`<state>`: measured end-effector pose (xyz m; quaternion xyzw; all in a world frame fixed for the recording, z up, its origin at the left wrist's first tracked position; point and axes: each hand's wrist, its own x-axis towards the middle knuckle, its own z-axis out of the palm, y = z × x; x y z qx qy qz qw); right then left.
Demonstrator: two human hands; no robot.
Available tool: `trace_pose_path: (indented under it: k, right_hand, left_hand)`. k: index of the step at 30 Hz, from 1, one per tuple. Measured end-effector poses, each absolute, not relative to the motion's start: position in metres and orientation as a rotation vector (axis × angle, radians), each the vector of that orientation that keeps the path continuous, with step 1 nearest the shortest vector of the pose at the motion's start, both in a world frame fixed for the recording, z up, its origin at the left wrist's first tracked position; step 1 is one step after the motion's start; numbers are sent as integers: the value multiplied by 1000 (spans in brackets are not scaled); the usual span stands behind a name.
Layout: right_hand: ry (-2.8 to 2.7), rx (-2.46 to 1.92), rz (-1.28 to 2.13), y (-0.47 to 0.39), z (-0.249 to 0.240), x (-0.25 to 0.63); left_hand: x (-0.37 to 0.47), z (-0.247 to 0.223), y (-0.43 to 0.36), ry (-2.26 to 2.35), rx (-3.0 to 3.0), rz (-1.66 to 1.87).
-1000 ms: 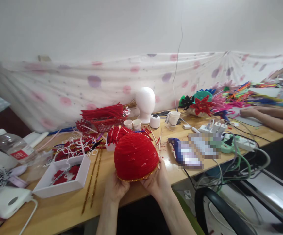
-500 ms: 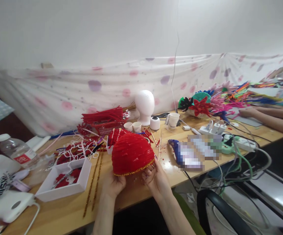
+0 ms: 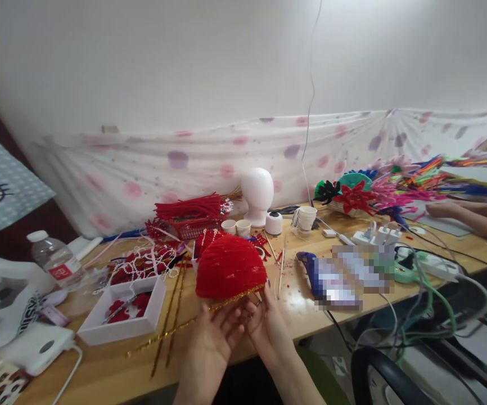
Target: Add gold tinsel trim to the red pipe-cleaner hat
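Red, ridged, gold-edged dome (image 3: 230, 267); right fingers (image 3: 257, 309) clamped on its rim, left fingers (image 3: 229, 325) apart.

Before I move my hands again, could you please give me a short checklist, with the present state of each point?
1. Right hand at the rim of the red cap: ok, it touches the gold edge.
2. Left hand carrying weight: cannot tell; it is under the near side, but its contact is unclear.
3. Gold strand kept close to the cap: not ok, a length extends leftward over the table.
4. Inside of the cap: cannot tell, it is hidden.
5. White head form upright: ok, it stands behind the cap.
6. Table right of the cap free of thin sticks: not ok, they lie there.
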<state>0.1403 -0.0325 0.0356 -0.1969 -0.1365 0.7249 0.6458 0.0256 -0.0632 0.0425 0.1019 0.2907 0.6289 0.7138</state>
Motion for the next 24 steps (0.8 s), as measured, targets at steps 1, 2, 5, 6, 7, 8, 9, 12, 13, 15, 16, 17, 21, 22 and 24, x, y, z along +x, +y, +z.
trace_pose_path:
  k: [1, 2, 5, 6, 7, 8, 9, 12, 13, 15, 16, 17, 21, 22, 24]
  right_hand:
    - [-304, -463, 1664, -35, 35, 138]
    - [-303, -480, 1675, -37, 35, 136]
    - [-362, -558, 1661, -42, 32, 137]
    - [-398, -596, 1645, -43, 30, 140]
    - [-440, -639, 1626, -43, 29, 144]
    - [-483, -685, 1598, -44, 27, 150]
    - [-518, -727, 1562, -45, 26, 156]
    - [-610, -829, 1339, -51, 26, 178]
    - [-697, -874, 1193, -54, 28, 184]
    - [-933, -962, 863, -58, 33, 192]
    - [-1050, -1001, 700, -59, 35, 194]
    - [-1139, -1034, 562, -60, 37, 195]
    - [-1272, -1160, 301, -58, 36, 192]
    - [-1296, -1191, 305, -56, 35, 191]
    - [-1321, -1231, 385, -54, 31, 189]
  left_hand:
    - [34, 43, -66, 666, 259, 1431]
    - [41, 44, -68, 691, 288, 1485]
    - [54, 48, -66, 784, 297, 1645]
    - [55, 49, -65, 810, 281, 1679]
    - [54, 50, -64, 828, 264, 1701]
    - [54, 50, -63, 838, 250, 1712]
    - [53, 50, -63, 844, 239, 1718]
    - [52, 47, -63, 852, 228, 1719]
    - [53, 46, -63, 852, 228, 1719]
    - [57, 44, -63, 852, 229, 1717]
    - [58, 42, -63, 854, 229, 1713]
    - [60, 41, -64, 857, 229, 1708]
    - [64, 37, -66, 864, 236, 1684]
    - [64, 35, -66, 865, 238, 1681]
    - [63, 33, -66, 866, 255, 1683]
